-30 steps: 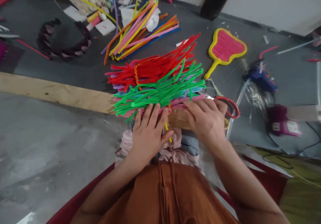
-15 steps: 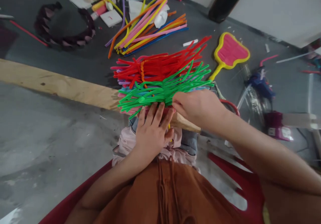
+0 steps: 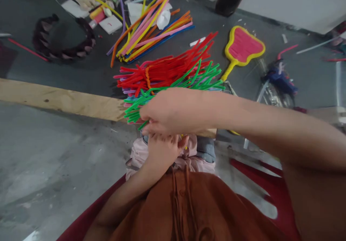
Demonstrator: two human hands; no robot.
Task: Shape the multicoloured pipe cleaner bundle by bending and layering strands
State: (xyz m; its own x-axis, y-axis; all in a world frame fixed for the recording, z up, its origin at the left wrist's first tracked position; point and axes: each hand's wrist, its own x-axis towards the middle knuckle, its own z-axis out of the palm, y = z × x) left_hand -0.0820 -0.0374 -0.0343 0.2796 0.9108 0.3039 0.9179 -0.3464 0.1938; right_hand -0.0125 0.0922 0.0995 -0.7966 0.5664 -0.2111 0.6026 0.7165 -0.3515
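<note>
My right hand [image 3: 173,111] reaches across the front of the green pipe cleaners [image 3: 208,77], its fingers curled together near their left end. What it pinches, if anything, is hidden. Below it, my left hand [image 3: 163,150] lies at the table's front edge. The left thumb sticks out to the side, while the other fingers are mostly covered by the right hand. Red pipe cleaners [image 3: 173,70] lie behind the green ones, with a twisted orange pipe cleaner [image 3: 147,77] around them. Pink, purple and light blue stems show underneath.
Behind lies a loose pile of mixed pipe cleaners [image 3: 151,35]. A dark braided headband [image 3: 66,55] rests at the left, and a pink and yellow fan-shaped piece [image 3: 244,48] at the right. A wooden strip [image 3: 54,98] edges the table. A red chair [image 3: 270,187] is at the right.
My right hand has moved left across the green pipe cleaners and now covers most of my left fingers, which lay spread before. The view has shifted slightly.
</note>
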